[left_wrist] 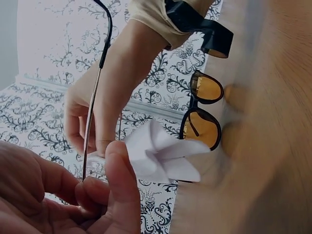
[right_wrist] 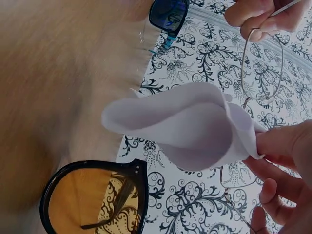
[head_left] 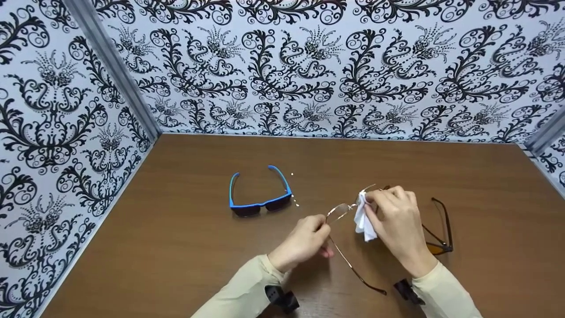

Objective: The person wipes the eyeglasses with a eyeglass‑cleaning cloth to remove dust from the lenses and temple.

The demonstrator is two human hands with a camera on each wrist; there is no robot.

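Note:
Thin gold-framed eyeglasses (head_left: 339, 213) are held up above the table between both hands. My left hand (head_left: 304, 240) pinches them at the corner where one temple joins the rim; that temple, dark-tipped, slants down toward me. A white cloth (head_left: 364, 223) hangs from my right hand (head_left: 396, 221), whose thumb and fingers pinch it around the other lens. In the right wrist view the folded cloth (right_wrist: 195, 126) covers part of that lens, while the lens near the left hand (right_wrist: 263, 17) is bare.
Blue-framed sunglasses (head_left: 260, 205) lie on the brown table (head_left: 185, 247) at the left, with several small white bits (head_left: 296, 204) beside them. Black glasses with orange lenses (head_left: 439, 248) lie behind the right wrist. Patterned walls (head_left: 309, 66) enclose the back and sides.

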